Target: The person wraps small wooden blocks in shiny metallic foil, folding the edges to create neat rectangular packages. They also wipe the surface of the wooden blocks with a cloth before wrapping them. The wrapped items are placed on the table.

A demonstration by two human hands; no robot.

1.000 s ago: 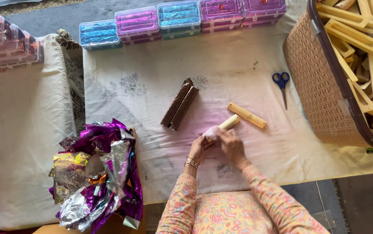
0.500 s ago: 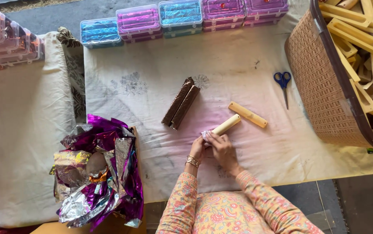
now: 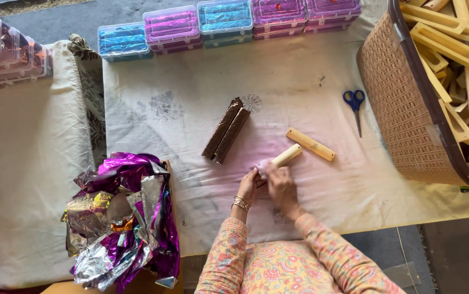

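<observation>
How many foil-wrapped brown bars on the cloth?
2. The first brown bar and the second brown bar lie side by side, touching, mid-cloth, beyond the hands. Neither hand touches them. More could be hidden inside the lidded boxes.

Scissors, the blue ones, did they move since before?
No. The blue scissors lie in the same spot between the wooden bar and the basket.

Single head-worn camera, high above the worktop, facing straight down; wearer's lap at bottom edge, basket cut off at right.
</observation>
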